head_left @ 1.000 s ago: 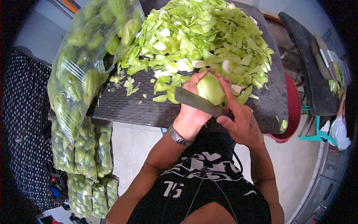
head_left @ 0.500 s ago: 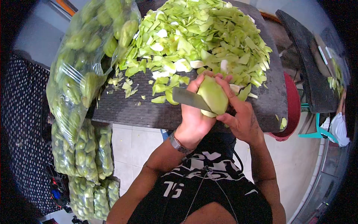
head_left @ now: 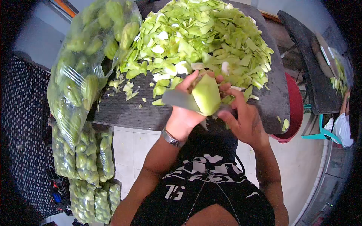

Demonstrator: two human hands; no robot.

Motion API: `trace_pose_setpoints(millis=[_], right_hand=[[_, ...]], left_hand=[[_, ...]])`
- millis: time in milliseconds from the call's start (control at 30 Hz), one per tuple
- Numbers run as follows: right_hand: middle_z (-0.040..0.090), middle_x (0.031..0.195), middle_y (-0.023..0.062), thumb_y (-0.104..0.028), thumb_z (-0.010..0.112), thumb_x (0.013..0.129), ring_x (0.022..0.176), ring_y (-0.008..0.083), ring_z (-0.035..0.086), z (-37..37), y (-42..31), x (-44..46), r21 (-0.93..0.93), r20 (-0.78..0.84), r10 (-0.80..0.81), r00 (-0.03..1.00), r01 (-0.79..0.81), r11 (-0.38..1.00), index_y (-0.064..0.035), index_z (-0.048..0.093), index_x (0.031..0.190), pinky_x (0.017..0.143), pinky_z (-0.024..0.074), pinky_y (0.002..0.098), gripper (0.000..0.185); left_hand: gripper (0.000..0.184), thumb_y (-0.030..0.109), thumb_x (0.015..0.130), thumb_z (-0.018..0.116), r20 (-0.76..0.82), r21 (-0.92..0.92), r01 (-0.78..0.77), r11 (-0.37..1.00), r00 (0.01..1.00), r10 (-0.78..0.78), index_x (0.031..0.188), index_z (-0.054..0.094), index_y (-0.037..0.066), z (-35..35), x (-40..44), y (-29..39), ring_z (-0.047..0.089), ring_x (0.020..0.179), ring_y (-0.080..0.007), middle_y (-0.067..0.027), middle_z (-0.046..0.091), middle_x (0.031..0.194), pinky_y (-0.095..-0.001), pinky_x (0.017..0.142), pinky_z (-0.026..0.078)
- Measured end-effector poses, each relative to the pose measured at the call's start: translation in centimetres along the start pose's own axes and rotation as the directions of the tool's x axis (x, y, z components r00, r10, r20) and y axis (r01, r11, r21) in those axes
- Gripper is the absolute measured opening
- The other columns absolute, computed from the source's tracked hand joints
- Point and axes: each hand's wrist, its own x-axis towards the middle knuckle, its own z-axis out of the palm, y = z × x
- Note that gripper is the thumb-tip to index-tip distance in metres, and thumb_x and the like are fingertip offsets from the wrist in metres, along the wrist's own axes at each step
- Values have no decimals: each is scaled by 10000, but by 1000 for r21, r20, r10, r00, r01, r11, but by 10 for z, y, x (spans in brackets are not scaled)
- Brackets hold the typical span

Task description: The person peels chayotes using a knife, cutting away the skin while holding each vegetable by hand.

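Note:
My left hand (head_left: pixel 188 113) cups a pale green peeled chayote (head_left: pixel 206 96), its fingers wrapped behind the fruit. A watch circles that wrist. The blurred blade of a knife (head_left: pixel 180 101) crosses the left palm and meets the chayote's lower left side. My right hand (head_left: pixel 243 118) is curled just right of the chayote, around the dark handle end of the knife, which is mostly hidden. Beyond both hands, a large heap of green peelings (head_left: pixel 207 37) covers much of the dark woven-look table (head_left: pixel 139 113).
A clear plastic bag of chayotes (head_left: pixel 75 83) leans over the table's left side. Several more filled bags (head_left: pixel 85 150) stand on the floor below. At right are a red tub (head_left: pixel 292 109), a second dark table (head_left: pixel 307 60) and a teal stool (head_left: pixel 320 132). Another person's arm (head_left: pixel 345 103) shows there.
Both hands have parted slightly; the left hand, chayote and blade have shifted left. The chayote has turned more upright, and the right hand has opened some distance from it.

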Motion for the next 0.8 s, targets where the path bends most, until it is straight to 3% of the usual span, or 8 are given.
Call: trace_pose_setpoints(millis=[100,167,267,367,467,567,800], right_hand=[[701,874,221,-562,693,900,805,443,711,-7,-5,-3,-177,-84,-192,978,175,969,-17,415,1392,672,565,509,785],[694,876,220,-575,692,894,797,437,706,-3,-3,-2,-239,-124,-257,958,222,945,-28,452,1346,669,563,513,749],[671,833,213,-538,726,875,775,437,687,-3,-3,-1,-278,-115,-306,945,265,923,-34,506,1248,670,539,499,665],[656,810,212,-543,712,882,770,441,676,-3,-5,-1,-295,-103,-282,954,241,924,-30,538,1170,671,525,497,614],[657,822,194,-602,639,910,755,416,682,11,2,5,-325,-171,-324,930,257,910,-31,551,1117,637,544,491,614],[651,814,188,-621,582,940,734,407,678,22,7,9,-339,-204,-348,915,267,902,-31,558,1075,614,550,494,605],[640,763,196,-587,529,985,730,452,662,27,4,7,-230,-239,-341,909,288,930,-27,561,1032,620,538,537,562]], left_hand=[[358,381,1031,512,26,25,128,992,991,-128,1171,644,78,-3,1,13,644,1161,-379,-178,688,1171,-506,1066,482],[339,367,1030,519,2,57,151,987,988,-152,1155,642,76,-10,2,17,668,1107,-368,-174,688,1162,-483,1015,518],[315,358,1030,532,-122,159,75,984,991,-55,1106,627,67,5,0,8,685,972,-331,-148,681,1092,-445,933,550],[276,332,1039,530,3,47,77,996,997,-77,1057,607,68,-4,6,5,656,895,-296,-115,648,987,-442,953,526],[243,301,1056,506,73,-15,-50,999,996,50,1005,583,75,-10,11,-5,623,866,-268,-90,596,908,-457,1038,476],[221,267,1065,486,100,-16,-130,991,986,131,979,574,82,-8,11,-8,609,897,-261,-85,588,913,-474,1103,420],[215,267,1064,487,157,-10,-285,958,946,283,970,563,89,9,10,-19,604,930,-273,-75,586,944,-479,1125,406]])
